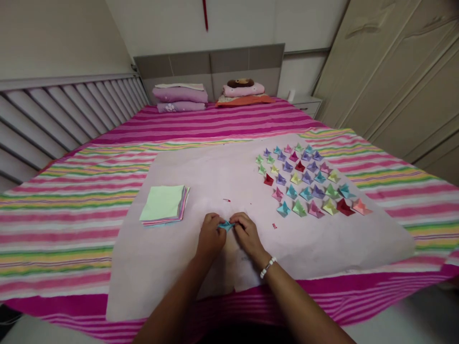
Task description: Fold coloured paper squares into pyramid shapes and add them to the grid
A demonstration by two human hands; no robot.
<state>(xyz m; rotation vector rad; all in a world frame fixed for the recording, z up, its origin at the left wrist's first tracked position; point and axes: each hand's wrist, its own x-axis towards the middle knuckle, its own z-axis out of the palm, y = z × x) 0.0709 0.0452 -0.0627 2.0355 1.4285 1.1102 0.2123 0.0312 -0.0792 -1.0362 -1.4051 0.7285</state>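
Observation:
My left hand [210, 235] and my right hand [245, 232] meet over a pale pink sheet [222, 177] spread on the bed. Both pinch a small blue folded paper piece [226, 225] between their fingertips, pressing it against the sheet. The right wrist wears a white bead bracelet [267, 267]. To the left lies a stack of square coloured papers [165, 204] with a pale green sheet on top. At the right, several small folded paper shapes [308, 181] in many colours stand in rows.
The bed has a pink, green and yellow striped cover [71, 210]. Folded bedding and pillows [181, 97] sit at the headboard. A slatted rail [53, 114] runs along the left; wardrobe doors [401, 81] stand at the right. Tiny red paper scraps [274, 226] lie on the sheet.

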